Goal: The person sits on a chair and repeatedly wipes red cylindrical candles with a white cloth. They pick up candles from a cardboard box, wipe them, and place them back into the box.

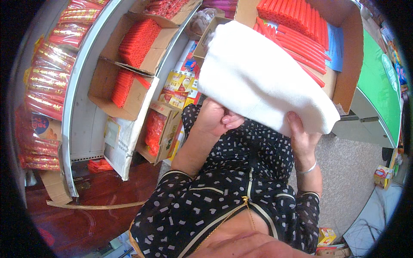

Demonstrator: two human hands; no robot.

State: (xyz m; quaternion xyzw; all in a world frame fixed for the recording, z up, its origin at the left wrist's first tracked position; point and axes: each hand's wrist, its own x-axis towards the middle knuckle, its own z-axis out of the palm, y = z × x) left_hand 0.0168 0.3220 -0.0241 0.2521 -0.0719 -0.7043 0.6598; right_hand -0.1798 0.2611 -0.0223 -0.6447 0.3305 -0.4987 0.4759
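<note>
A folded white cloth (pixel 258 77) lies before me in both hands, over the near left part of an open cardboard box of red candles. My left hand (pixel 219 119) is at the cloth's lower left edge, its fingers curled in; what they grip is partly hidden. With the thumb on top and the fingers hidden beneath, my right hand (pixel 301 132) holds the cloth's lower right part. Beyond the cloth, red candles (pixel 293 19) lie in a stacked row, with loose ones nearer the cloth.
Cardboard boxes of red candles (pixel 140 43) stand on a shelf at left. Wrapped red packs (pixel 53 71) are stacked farther left. A box with red plastic bags (pixel 156 132) stands beside my left forearm. A green panel (pixel 380 84) is at right.
</note>
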